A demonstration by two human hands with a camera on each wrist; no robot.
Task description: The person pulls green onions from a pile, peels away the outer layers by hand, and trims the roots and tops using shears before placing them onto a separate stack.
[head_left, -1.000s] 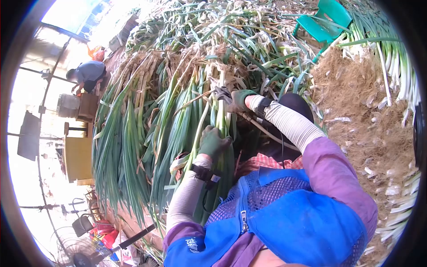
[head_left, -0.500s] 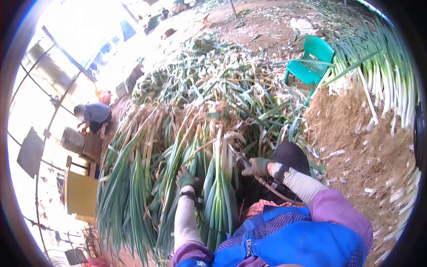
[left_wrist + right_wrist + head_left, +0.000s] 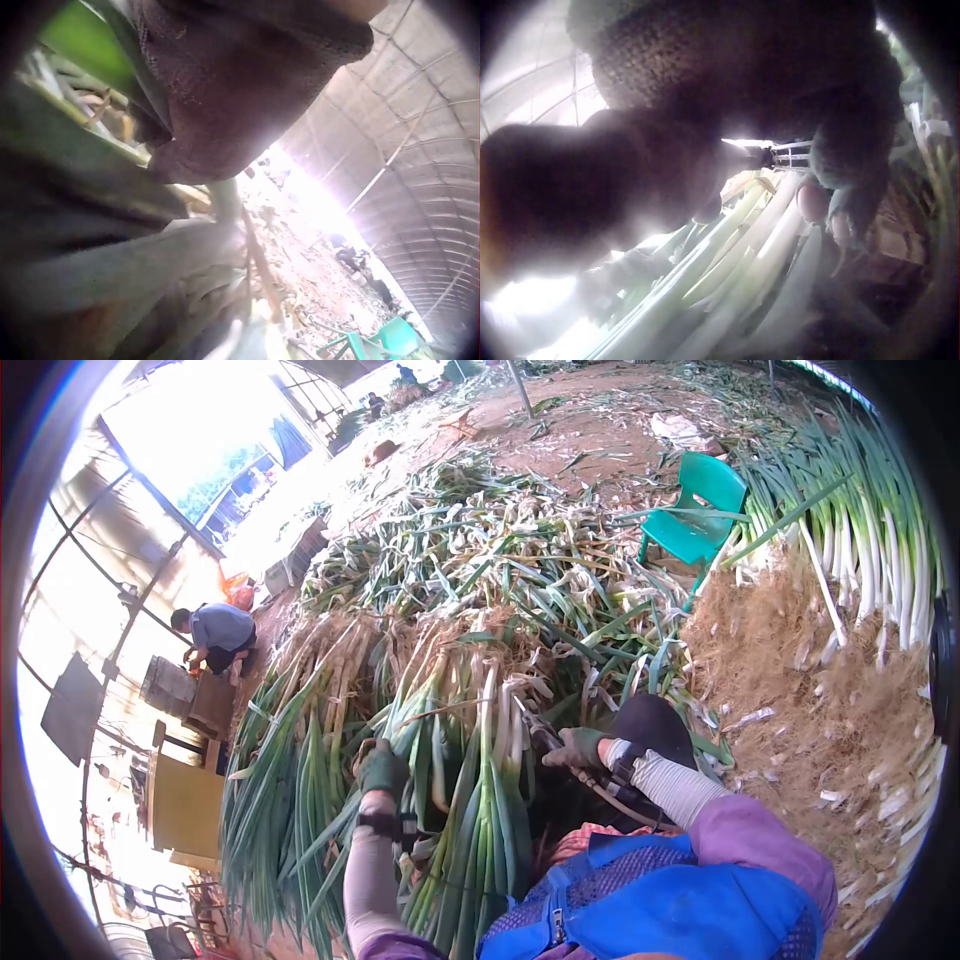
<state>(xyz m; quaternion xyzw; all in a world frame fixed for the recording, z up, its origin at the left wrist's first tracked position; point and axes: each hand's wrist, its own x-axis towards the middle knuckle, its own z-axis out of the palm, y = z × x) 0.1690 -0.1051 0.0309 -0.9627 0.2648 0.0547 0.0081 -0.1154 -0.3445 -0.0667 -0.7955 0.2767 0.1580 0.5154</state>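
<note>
Long green onions with pale shanks and shaggy roots lie in a heap (image 3: 300,760) before me, leaves toward me. Over the leaves, left of a fanned bunch (image 3: 485,830), my gloved left hand (image 3: 380,768) has its fingers curled round a green onion; in the left wrist view the glove (image 3: 225,97) covers most of that grip. My gloved right hand (image 3: 578,748) grips an air gun (image 3: 543,732), its hose (image 3: 620,800) trailing back toward my lap. Pale shanks (image 3: 742,262) show below the nozzle in the right wrist view, with bare fingertips (image 3: 812,201) poking from the glove.
Beyond the heap spreads a mound of leaf waste (image 3: 480,550). A green plastic chair (image 3: 695,525) stands behind it. To the right are matted roots (image 3: 770,660) and white-stemmed onions (image 3: 880,550). Another person (image 3: 222,632) bends near boxes (image 3: 170,685) on the left.
My left hand has left the bunch near the right hand and moved left over the leaves. The right hand with the air gun sits lower and farther right; the head view has tilted up.
</note>
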